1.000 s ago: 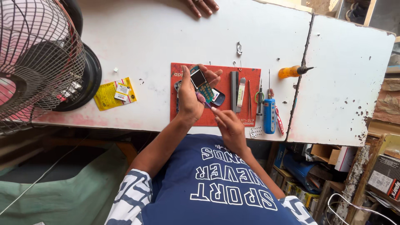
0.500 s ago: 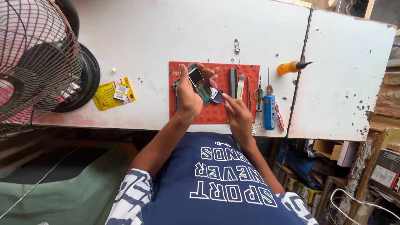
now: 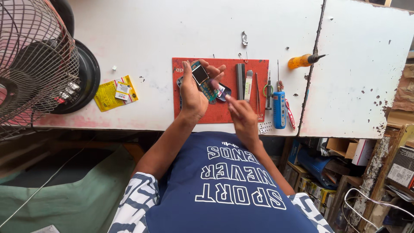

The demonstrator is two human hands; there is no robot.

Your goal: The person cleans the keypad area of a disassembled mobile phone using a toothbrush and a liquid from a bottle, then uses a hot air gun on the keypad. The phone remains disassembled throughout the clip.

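My left hand (image 3: 192, 92) grips a small keypad phone (image 3: 202, 78) above the red work mat (image 3: 250, 111), its screen and keys facing up. My right hand (image 3: 241, 115) is just to the right of it, the fingertips pinched at the phone's lower end where a small dark part (image 3: 222, 91) sits. Both hands hover over the mat's middle. Whether the right fingers hold a tool is too blurred to tell.
On the mat's right lie a dark flat tool (image 3: 239, 74), tweezers (image 3: 249, 84) and thin picks. Beside the mat are a blue screwdriver (image 3: 279, 108), an orange-handled screwdriver (image 3: 302, 61) and a yellow packet (image 3: 115, 92). A wire-guard fan (image 3: 32, 64) stands at the left. Boxes clutter the floor at right.
The phone in my left hand has shifted slightly up the mat. My right hand has moved up and closer, its fingertips now at the phone's lower end.
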